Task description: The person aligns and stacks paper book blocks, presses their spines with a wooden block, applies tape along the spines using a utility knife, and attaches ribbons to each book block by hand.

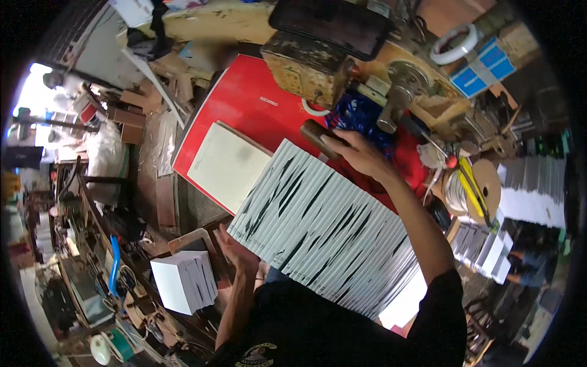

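A long row of thin white book blocks [324,226], with dark streaks along their edges, lies slanted in front of me. My right hand [359,156] is at its far edge, fingers closed round a brown rounded bar [315,134]; the kind of tool is unclear. At the near left corner of the row, my left hand [238,249] has its fingers stretched out, flat against or close beside the side. An open-faced pad of cream lined paper [225,166] lies left of the row on a red sheet [229,92] with small lettering.
Behind the red sheet stands a worn wooden block [306,67] with a dark tray [333,24] on top. A metal post [397,95], a tape roll [455,44] and a wire spool [471,189] are to the right. A smaller white paper stack [177,281] stands lower left.
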A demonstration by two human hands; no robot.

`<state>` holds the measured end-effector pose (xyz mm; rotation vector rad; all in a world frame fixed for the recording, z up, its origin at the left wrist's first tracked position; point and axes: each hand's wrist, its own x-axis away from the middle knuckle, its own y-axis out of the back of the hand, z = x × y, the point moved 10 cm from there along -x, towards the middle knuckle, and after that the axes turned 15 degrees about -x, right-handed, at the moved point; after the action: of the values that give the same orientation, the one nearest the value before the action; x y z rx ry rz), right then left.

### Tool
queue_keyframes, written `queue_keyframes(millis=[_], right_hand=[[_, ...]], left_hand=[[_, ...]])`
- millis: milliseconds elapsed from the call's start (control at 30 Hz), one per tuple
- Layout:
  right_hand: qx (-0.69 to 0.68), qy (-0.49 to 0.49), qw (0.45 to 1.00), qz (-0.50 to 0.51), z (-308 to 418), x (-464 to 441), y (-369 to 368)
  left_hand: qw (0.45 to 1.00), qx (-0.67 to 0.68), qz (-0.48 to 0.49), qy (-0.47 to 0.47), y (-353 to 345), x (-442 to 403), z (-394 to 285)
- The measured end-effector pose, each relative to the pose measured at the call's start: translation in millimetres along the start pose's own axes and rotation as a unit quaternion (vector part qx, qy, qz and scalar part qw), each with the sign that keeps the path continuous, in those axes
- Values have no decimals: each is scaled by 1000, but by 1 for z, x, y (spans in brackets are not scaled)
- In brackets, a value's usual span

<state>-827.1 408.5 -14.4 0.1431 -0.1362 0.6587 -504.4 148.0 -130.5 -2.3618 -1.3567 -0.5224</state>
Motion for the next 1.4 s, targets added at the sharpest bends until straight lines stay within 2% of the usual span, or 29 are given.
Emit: queue_keyframes(millis=[67,100,167,233,267,333,367,400,467,500,533,600,633,700,733,800,867,933,967,1000,1033,1133,1167,1200,1267,1300,1333,1400], right_hand=[[-39,-92,993,56,-21,-23,-17],[-62,-69,995,48,-20,-33,-20],[-45,-55,994,79,-22,-43,-32],[-16,-51,989,140,-17,-41,-49],[-9,-54,988,142,-15,-42,-49],[-15,22,996,90,1,-50,-36],[-22,21,997,73,0,-55,-31],[-19,15,997,76,-5,-52,-32],[36,-80,983,158,-15,-40,-54],[50,-43,987,146,-1,-35,-53],[52,-41,987,148,-4,-34,-55],[-37,52,998,24,6,-36,-31],[-38,51,998,28,2,-35,-30],[47,30,992,111,-10,-31,-40],[46,30,992,115,-8,-29,-40],[-1,56,997,44,1,-29,-24],[23,54,996,62,-4,-24,-25],[-23,50,994,97,-6,-13,-28],[-24,52,993,101,-5,-10,-26],[-15,73,995,64,-2,-6,-14],[-7,93,995,27,1,-2,-5],[26,84,992,92,-11,3,-18],[-32,91,994,55,-9,8,-12],[-34,92,994,54,-7,12,-8],[4,138,990,-20,5,21,10],[-31,87,992,86,-11,19,-8],[-31,85,992,86,-14,20,-8],[10,100,993,65,-17,24,-1]], left_hand=[[998,27,57,-17,-6,-10,25],[977,-110,64,-170,-20,-10,15],[981,-54,87,-162,-32,-2,21],[979,-72,95,-168,-39,9,16],[980,-65,94,-164,-38,8,20],[992,19,77,-100,-33,0,40],[993,18,78,-88,-28,-4,47],[994,17,80,-76,-24,-7,54],[993,26,95,-69,-30,-3,44],[964,-114,129,-204,-23,-8,43],[975,-75,128,-168,-26,-6,43],[985,-22,121,-119,-29,-5,42],[987,-13,118,-107,-30,-4,41],[989,-2,114,-89,-33,0,41],[990,0,111,-83,-33,0,41],[992,5,103,-70,-32,4,43],[995,9,87,-45,-30,13,46],[999,19,47,-15,-33,39,39],[999,30,6,-24,-51,73,7],[998,42,-36,-33,-58,95,-8],[995,-6,-84,-53,-49,101,-3],[993,-15,-70,-91,-45,98,1],[994,-14,-52,-100,-51,100,-6],[993,-15,-52,-101,-53,102,-11],[996,-3,-45,-77,-58,105,-11],[993,-15,-66,-98,-57,103,-14],[993,-16,-66,-97,-54,103,-9],[983,-54,-58,-168,-53,106,-14]])
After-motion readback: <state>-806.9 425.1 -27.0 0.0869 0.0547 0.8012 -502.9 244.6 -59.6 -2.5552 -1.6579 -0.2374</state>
